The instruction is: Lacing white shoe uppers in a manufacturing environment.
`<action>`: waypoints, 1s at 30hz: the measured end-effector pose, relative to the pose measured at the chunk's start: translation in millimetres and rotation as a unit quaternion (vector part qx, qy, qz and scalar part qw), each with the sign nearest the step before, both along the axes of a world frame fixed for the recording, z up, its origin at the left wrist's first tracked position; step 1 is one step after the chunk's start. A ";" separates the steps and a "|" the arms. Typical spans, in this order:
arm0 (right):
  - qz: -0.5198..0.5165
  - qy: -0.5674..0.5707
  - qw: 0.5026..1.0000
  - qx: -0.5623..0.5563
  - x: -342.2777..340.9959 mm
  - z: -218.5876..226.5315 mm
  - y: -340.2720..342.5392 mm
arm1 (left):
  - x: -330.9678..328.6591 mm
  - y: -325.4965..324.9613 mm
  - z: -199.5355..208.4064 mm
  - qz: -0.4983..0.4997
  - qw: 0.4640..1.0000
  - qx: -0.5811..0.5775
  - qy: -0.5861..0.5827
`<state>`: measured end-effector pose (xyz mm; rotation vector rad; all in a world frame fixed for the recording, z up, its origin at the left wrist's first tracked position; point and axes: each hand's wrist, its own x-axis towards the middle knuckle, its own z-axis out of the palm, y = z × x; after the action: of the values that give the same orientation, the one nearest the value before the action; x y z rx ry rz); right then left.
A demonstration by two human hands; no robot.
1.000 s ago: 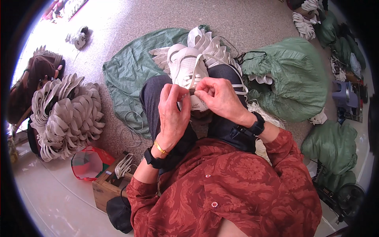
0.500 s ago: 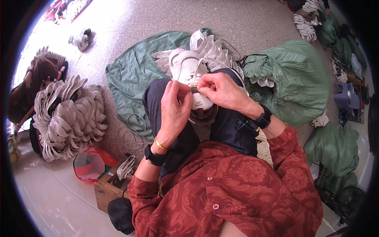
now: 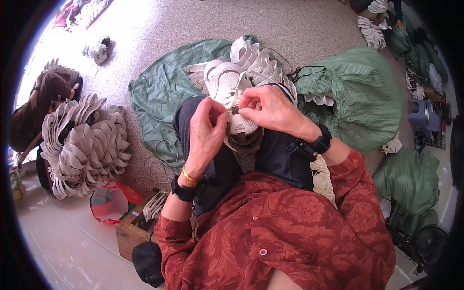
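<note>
A white sneaker upper [image 3: 243, 124] with a mesh tongue and a dark inner collar rests between my knees, its toe pointing away from me. A pale shoelace [image 3: 236, 100] runs through its front. My right hand [image 3: 276, 110] is closed in a pinch on the lace at the right of the tongue. At the left edge of the upper, my left hand [image 3: 207, 128] has thumb and forefinger pressed together; whatever is between them is hidden. Behind the upper, more white shoe uppers [image 3: 261, 60] lie in a fanned pile.
A green woven sheet [image 3: 159, 87] spreads under the pile. To the right sits a bulging green sack [image 3: 362, 96]. At left are a big stack of pale uppers [image 3: 92, 140], a red bag [image 3: 113, 200] and a wooden box [image 3: 129, 237] with laces. A fan [image 3: 430, 241] stands lower right.
My left hand has shifted slightly left, and its fingertips have drawn away from the middle of the tongue. The right hand has moved a little left, still pinching at the upper.
</note>
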<state>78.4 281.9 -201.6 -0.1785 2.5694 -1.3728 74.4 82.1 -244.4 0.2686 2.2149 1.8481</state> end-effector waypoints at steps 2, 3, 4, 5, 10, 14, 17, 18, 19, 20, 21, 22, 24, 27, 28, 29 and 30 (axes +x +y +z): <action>0.006 -0.003 1.000 -0.002 0.5 1.4 4.6 | 0.2 -9.2 5.1 0.022 0.999 0.000 0.025; 0.012 0.000 1.000 0.005 0.4 5.1 6.8 | -0.1 -18.6 5.9 0.021 1.000 0.018 -0.008; 0.019 0.004 1.000 0.013 0.1 9.0 9.1 | 0.4 -25.5 11.0 0.030 0.998 0.056 -0.020; 0.022 -0.006 1.000 0.012 -0.8 12.2 11.4 | 1.6 -36.7 13.4 0.038 0.996 0.072 -0.027; 0.036 -0.043 0.998 0.009 -8.8 27.2 31.3 | 5.9 -103.7 18.0 0.107 0.990 0.071 -0.064; 0.064 -0.090 0.994 -0.012 -15.5 32.2 40.7 | 14.6 -169.8 11.8 0.204 0.972 0.040 -0.108; 0.115 -0.083 0.989 -0.046 -19.7 36.7 40.4 | 23.7 -233.6 -10.3 0.233 0.964 0.051 -0.117; 0.124 -0.057 0.990 -0.034 -19.7 35.5 37.6 | 26.0 -251.5 -17.3 0.243 0.960 0.054 -0.128; 0.135 -0.031 0.990 -0.022 -21.2 33.6 31.5 | 30.6 -269.2 -24.9 0.255 0.956 0.052 -0.136; 0.146 -0.006 0.989 -0.012 -22.3 31.8 26.5 | 35.5 -286.4 -30.4 0.267 0.952 0.048 -0.144; 0.139 0.030 0.990 0.004 -22.9 30.2 23.5 | 41.3 -301.4 -35.7 0.278 0.947 0.045 -0.153; 0.132 0.066 0.989 0.019 -22.9 28.2 21.3 | 47.6 -314.8 -38.4 0.298 0.941 0.013 -0.157; 0.136 0.143 0.980 0.040 -25.2 23.0 17.1 | 60.3 -337.4 -38.6 0.337 0.926 -0.052 -0.162; 0.164 0.234 0.956 0.065 -29.3 12.6 13.3 | 66.4 -331.4 -33.2 0.246 0.945 -0.087 -0.198; 0.171 0.242 0.952 0.075 -28.2 10.0 11.7 | 65.9 -319.0 -30.7 0.211 0.951 -0.105 -0.199; 0.182 0.251 0.947 0.080 -28.1 8.2 8.7 | 65.2 -306.9 -31.2 0.202 0.954 -0.143 -0.167; 0.189 0.239 0.948 0.093 -28.2 7.2 7.8 | 61.1 -292.2 -31.7 0.207 0.950 -0.186 -0.139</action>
<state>50.2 289.7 -194.4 -1.0254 2.8055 -1.0324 135.5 -210.0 -276.2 -0.5311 2.4752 1.4665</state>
